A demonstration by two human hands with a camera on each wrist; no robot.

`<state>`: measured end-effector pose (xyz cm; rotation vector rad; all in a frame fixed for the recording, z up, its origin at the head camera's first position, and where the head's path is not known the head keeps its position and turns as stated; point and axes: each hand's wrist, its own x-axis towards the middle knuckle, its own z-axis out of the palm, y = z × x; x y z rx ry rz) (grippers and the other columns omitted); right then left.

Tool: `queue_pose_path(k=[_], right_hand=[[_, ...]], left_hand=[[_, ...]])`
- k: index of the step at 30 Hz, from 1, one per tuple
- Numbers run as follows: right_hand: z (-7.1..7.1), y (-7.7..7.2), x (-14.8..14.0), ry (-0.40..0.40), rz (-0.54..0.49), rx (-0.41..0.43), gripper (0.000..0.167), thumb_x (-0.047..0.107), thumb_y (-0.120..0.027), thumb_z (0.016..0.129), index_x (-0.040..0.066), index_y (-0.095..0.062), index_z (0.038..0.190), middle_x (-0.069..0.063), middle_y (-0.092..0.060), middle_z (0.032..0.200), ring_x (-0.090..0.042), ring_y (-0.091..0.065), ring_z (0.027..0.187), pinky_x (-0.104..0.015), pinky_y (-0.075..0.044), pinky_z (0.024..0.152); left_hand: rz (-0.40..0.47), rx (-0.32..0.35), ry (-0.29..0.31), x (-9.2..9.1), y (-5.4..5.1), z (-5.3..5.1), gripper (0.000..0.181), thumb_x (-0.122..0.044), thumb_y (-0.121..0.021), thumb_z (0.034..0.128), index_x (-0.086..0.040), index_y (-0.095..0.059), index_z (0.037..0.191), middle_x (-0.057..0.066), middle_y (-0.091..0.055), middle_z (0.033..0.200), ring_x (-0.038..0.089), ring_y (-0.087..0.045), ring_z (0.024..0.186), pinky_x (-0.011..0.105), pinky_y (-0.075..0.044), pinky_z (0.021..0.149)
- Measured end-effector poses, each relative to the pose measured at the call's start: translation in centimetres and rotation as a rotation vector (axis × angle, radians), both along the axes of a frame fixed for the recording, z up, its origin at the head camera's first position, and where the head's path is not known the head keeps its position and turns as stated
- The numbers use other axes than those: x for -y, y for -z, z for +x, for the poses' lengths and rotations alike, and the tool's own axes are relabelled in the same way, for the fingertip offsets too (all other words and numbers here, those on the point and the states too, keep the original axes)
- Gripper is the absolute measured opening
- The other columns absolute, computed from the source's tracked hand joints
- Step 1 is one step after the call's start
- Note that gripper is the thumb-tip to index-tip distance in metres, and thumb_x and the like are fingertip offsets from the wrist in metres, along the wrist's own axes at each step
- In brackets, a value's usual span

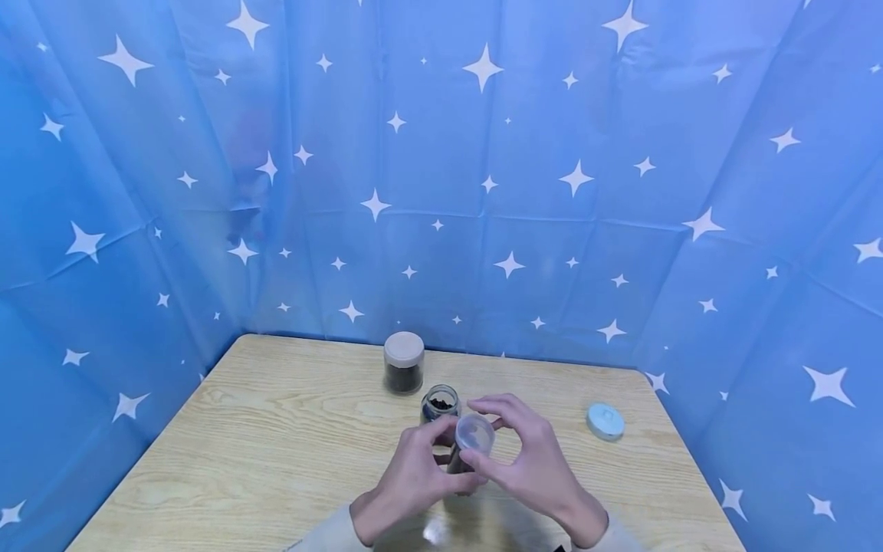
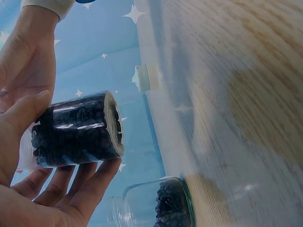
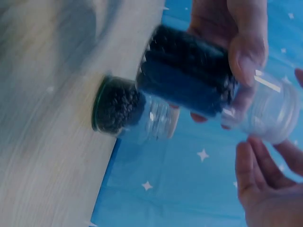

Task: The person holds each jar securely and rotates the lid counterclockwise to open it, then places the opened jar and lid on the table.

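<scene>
A clear jar [image 2: 78, 130] of dark pieces is gripped around its body by my left hand [image 1: 417, 468], thumb on one side and fingers on the other. Over its clear top [image 1: 475, 434] my right hand [image 1: 534, 464] has its thumb and fingers curled round the rim; the right wrist view shows fingertips touching the clear top [image 3: 272, 111]. The held jar tilts, its base off the table. Just behind it, an uncovered glass jar [image 1: 440, 402] with dark pieces stands upright.
A jar with a pale lid [image 1: 404, 349] and dark contents stands farther back on the wooden table [image 1: 276, 429]. A light blue lid [image 1: 605, 421] lies to the right. Blue star-patterned curtains [image 1: 441, 153] hang behind and at both sides.
</scene>
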<state>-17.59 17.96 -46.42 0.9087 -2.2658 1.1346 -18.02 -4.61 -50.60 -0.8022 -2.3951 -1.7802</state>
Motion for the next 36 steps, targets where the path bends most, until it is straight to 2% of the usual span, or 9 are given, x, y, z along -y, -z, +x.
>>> queue_pose_path(k=[4,9,17,22,31,36], right_hand=[[0.4,0.5,0.4,0.062,-0.021,-0.032,0.062,0.025,-0.104,0.087,0.021,-0.078,0.143,0.003,-0.081,0.137,-0.015,-0.078,0.117,-0.032,-0.068,0.091],[0.7,0.9,0.6,0.091,-0.037,-0.052,0.06,0.025,-0.105,0.087,0.022,-0.078,0.14,0.002,-0.081,0.133,-0.014,-0.078,0.114,-0.031,-0.068,0.091],[0.9,0.9,0.7,0.104,-0.039,-0.062,0.056,0.022,-0.105,0.086,0.019,-0.08,0.137,0.005,-0.082,0.128,-0.011,-0.078,0.108,-0.027,-0.066,0.092],[1.0,0.9,0.6,0.111,-0.04,-0.063,0.056,0.02,-0.105,0.086,0.021,-0.081,0.137,0.006,-0.082,0.126,-0.01,-0.078,0.105,-0.03,-0.066,0.09],[1.2,0.7,0.5,0.114,-0.036,-0.044,0.057,0.02,-0.105,0.087,0.024,-0.081,0.138,0.007,-0.082,0.128,-0.01,-0.079,0.107,-0.023,-0.064,0.09],[1.2,0.7,0.4,0.111,-0.036,-0.048,0.055,0.02,-0.105,0.086,0.018,-0.082,0.136,0.006,-0.082,0.128,-0.01,-0.079,0.109,-0.025,-0.064,0.089]], left_hand=[[-0.012,-0.008,-0.003,0.0,0.0,0.0,0.051,-0.017,-0.103,0.0879,-0.023,-0.078,0.132,-0.001,-0.086,0.114,0.008,-0.083,0.11,0.023,-0.068,0.095],[-0.014,-0.01,-0.013,-0.1,-0.1,0.0,0.053,-0.015,-0.103,0.0871,-0.023,-0.078,0.134,0.0,-0.086,0.114,0.007,-0.082,0.11,0.021,-0.068,0.095],[-0.031,-0.03,-0.015,-0.2,-0.2,0.1,0.055,-0.015,-0.103,0.0871,-0.021,-0.078,0.135,0.001,-0.087,0.116,0.008,-0.083,0.111,0.024,-0.069,0.095],[-0.025,-0.022,-0.007,-0.3,-0.2,0.0,0.054,-0.014,-0.103,0.0879,-0.021,-0.078,0.135,0.001,-0.088,0.116,0.008,-0.083,0.111,0.024,-0.069,0.094],[-0.022,-0.025,-0.005,-0.4,-0.2,0.0,0.053,-0.015,-0.102,0.0882,-0.02,-0.078,0.134,0.002,-0.088,0.116,0.007,-0.082,0.11,0.023,-0.069,0.093],[-0.018,-0.025,0.001,-0.4,-0.3,0.1,0.052,-0.015,-0.103,0.0885,-0.021,-0.077,0.134,0.002,-0.088,0.118,0.009,-0.083,0.112,0.024,-0.069,0.093]])
